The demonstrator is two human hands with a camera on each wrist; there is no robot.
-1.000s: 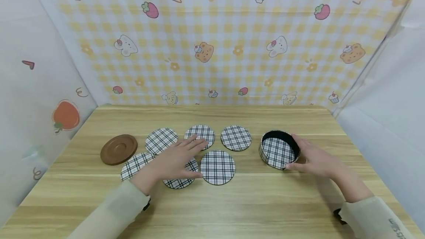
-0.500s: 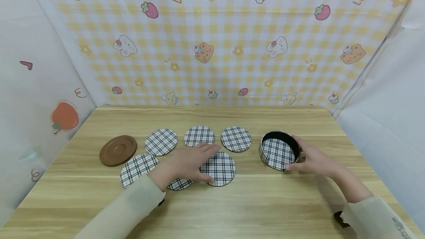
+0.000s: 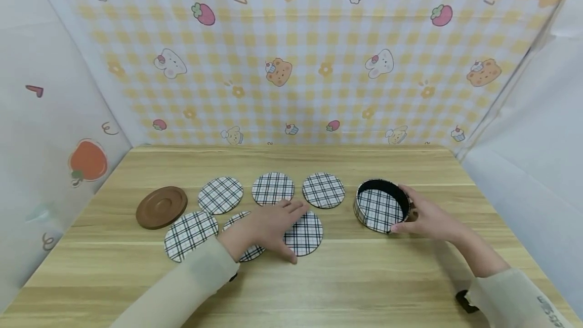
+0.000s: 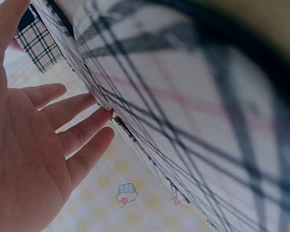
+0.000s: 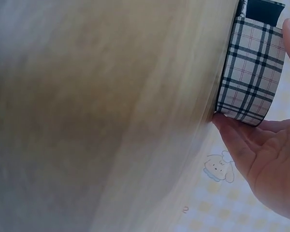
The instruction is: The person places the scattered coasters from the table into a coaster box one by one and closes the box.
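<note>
In the head view my left hand (image 3: 268, 227), fingers spread and fairly straight, is over a black-and-white plaid round coaster (image 3: 305, 234), partly covering it. The left wrist view has the fingertips of this hand (image 4: 43, 140) at the edge of a plaid coaster (image 4: 183, 96); whether they press is unclear. At the right, my right hand (image 3: 430, 216) holds the side of a round plaid coaster holder (image 3: 362, 214), thumb at the front and fingers at the back. A plaid disc (image 3: 380, 209) shows inside. The right wrist view shows the holder's plaid wall (image 5: 253, 70) beside the hand.
More plaid coasters lie flat: one at back left (image 3: 220, 195), one at back middle (image 3: 273, 188), one at back right (image 3: 323, 190), one at front left (image 3: 191, 234), one under the left forearm (image 3: 234, 219). A brown round dish (image 3: 161, 207) is at far left on the wooden table (image 3: 341, 287).
My left hand has shifted right, from above the front middle coaster to the one beside it, uncovering the back middle coaster. My right hand and the holder are nearly still.
</note>
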